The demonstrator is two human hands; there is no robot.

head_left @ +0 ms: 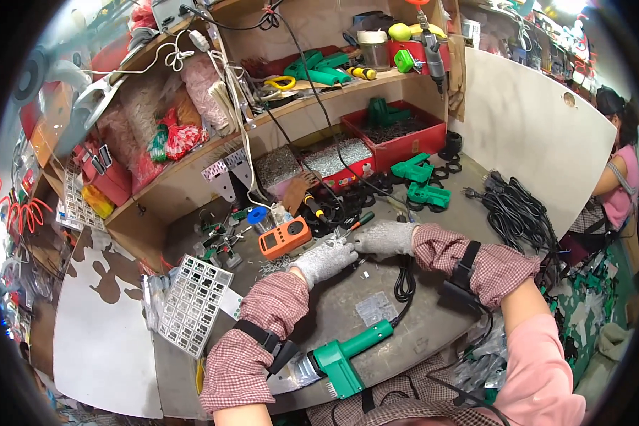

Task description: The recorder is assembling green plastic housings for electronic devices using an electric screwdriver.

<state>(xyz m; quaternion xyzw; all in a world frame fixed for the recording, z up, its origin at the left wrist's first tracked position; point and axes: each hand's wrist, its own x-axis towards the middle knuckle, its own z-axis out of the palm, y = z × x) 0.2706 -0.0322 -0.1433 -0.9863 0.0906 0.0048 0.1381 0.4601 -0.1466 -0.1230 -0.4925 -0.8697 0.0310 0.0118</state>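
Note:
Both my hands wear grey knit gloves and meet over the middle of the workbench (433,319). My left hand (326,261) has its fingers curled in beside my right hand (385,239), whose fingers are also drawn together. Whatever sits between the fingertips is too small or hidden to name. Just beyond them lies a screwdriver (363,220) with a green and red handle. An orange meter with a socket (285,238) stands left of my hands. Closer to me rests a green corded power tool (342,361), its black cord (405,287) running up toward my right hand.
A grey compartment tray (194,305) lies at left. Green plastic housings (428,195) and bundled black power cords (515,213) sit at right. Red bins (405,145) of small parts stand behind. An electric screwdriver (431,53) hangs above. Another person (621,163) is at far right.

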